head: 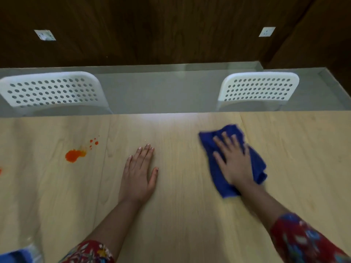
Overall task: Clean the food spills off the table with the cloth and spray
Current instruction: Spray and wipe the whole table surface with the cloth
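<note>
A blue cloth [218, 177] lies crumpled on the light wooden table [180, 215], right of centre. My right hand [234, 160] presses flat on top of it with the fingers spread. My left hand [139, 171] rests flat on the bare table near the middle, fingers straight and together. An orange-red food spill [75, 154] with small droplets [94, 142] beside it sits on the left part of the table, apart from both hands. A blurred clear bottle with a blue part [22, 253], possibly the spray, shows at the bottom left corner.
Two white perforated chair backs [51, 92] [259, 88] stand along the table's far edge. Another small orange mark [0, 171] touches the left frame edge. A grey floor and dark wood wall lie beyond.
</note>
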